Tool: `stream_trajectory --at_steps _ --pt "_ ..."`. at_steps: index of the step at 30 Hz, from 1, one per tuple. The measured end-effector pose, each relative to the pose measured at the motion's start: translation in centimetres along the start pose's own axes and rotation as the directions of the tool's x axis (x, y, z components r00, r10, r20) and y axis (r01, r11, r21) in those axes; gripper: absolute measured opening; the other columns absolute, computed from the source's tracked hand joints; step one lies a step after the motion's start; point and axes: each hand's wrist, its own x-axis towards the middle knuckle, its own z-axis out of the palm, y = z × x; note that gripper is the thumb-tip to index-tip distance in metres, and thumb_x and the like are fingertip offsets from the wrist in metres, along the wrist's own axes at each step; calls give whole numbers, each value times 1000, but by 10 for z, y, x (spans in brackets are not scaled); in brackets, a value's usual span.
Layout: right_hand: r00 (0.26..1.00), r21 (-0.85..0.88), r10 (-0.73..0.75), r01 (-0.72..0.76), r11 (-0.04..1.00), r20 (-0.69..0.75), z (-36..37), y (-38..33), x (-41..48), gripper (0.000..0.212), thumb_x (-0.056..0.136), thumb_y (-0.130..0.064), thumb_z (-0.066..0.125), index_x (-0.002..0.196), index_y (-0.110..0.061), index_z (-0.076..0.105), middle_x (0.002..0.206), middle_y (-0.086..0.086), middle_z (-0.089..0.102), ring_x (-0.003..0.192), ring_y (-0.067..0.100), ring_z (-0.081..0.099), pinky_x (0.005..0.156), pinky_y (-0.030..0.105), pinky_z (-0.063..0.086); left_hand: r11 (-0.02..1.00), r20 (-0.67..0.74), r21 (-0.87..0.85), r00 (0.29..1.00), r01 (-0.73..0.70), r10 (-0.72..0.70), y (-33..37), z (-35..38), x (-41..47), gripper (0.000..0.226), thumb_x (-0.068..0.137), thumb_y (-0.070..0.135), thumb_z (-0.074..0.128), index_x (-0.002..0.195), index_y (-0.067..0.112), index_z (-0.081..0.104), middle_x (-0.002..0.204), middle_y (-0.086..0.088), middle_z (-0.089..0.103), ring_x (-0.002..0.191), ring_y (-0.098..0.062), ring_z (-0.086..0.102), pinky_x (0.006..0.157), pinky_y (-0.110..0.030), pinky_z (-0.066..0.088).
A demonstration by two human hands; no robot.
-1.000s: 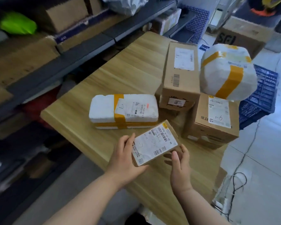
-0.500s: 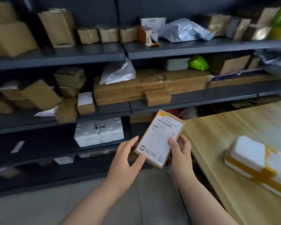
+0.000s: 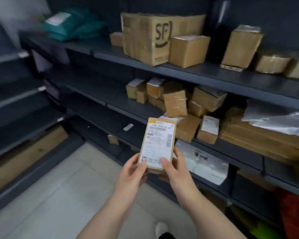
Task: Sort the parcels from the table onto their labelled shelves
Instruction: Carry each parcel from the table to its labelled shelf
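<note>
Cardboard parcel (image 3: 158, 142) pinched in left grip (image 3: 132, 172) and right grip (image 3: 176, 171); brown boxes (image 3: 175, 102) crowd shelf (image 3: 110, 99) behind.

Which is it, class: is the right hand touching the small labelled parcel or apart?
Touching. The head view shows the right hand gripping the parcel, its thumb pressed on the parcel's front face.
</note>
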Motion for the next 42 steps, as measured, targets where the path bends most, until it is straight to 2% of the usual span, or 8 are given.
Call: stream_trajectory --at_steps 7,10,13,25,30,36,40,42 --pt "954 -187 -53 112 976 294 46 -30 88 66 77 -49 65 136 -46 35 123 -27 58 117 -1 52 100 34 45 989 -357 -57 928 -133 104 34 -28 65 31 92 21 58 122 20 56 105 2 73 100 -13 68 84 -25 52" --pt "906 -162 -92 173 972 414 61 -42 125 40 87 -29 66 117 -46 45 109 -30 63 106 -12 56 86 16 47 976 -464 -68 872 -209 154 47 -31 85 26 93 21 57 118 24 58 103 4 73 99 -11 68 83 -24 54" --pt "872 -164 -92 192 967 481 79 -44 154 35 88 -13 64 105 -39 47 110 -22 60 95 -18 56 71 4 45 963 -582 -63 793 -263 179 50 -35 100 25 91 21 59 116 27 59 103 7 73 100 -8 67 88 -29 51" --pt "670 -271 66 206 940 740 220 -5 209 54 91 -18 60 140 -27 38 121 -15 59 101 -11 57 77 7 45 990 -833 80 538 -113 129 40 -155 128 23 93 31 56 116 34 54 106 12 70 101 -5 64 93 -32 49" --pt "667 -273 58 223 936 743 307 -4 238 47 93 -15 56 131 -37 37 109 -30 55 92 -25 52 71 0 40 965 -815 256 524 -53 245 60 -242 164 25 94 29 54 119 32 55 111 16 65 97 7 61 78 -9 44" --pt "718 -281 44 215 935 695 412 -11 274 43 93 -24 57 123 -47 37 109 -30 57 102 -10 55 83 16 45 897 -744 440 572 31 345 104 -353 206 37 93 34 54 130 32 53 120 11 52 109 -5 55 95 -34 49" --pt "757 -264 27 194 945 653 473 -6 295 43 91 -19 60 122 -43 42 118 -21 58 108 -3 55 95 31 48 868 -712 494 597 52 370 127 -410 230 39 95 29 53 133 32 49 114 16 47 109 -1 51 98 -25 43" --pt "767 -268 37 178 947 641 495 -1 309 43 91 -18 60 124 -38 41 118 -19 57 107 -4 55 93 28 49 867 -713 492 606 75 353 131 -430 243 39 95 30 52 133 36 46 113 18 45 108 1 49 96 -21 40"
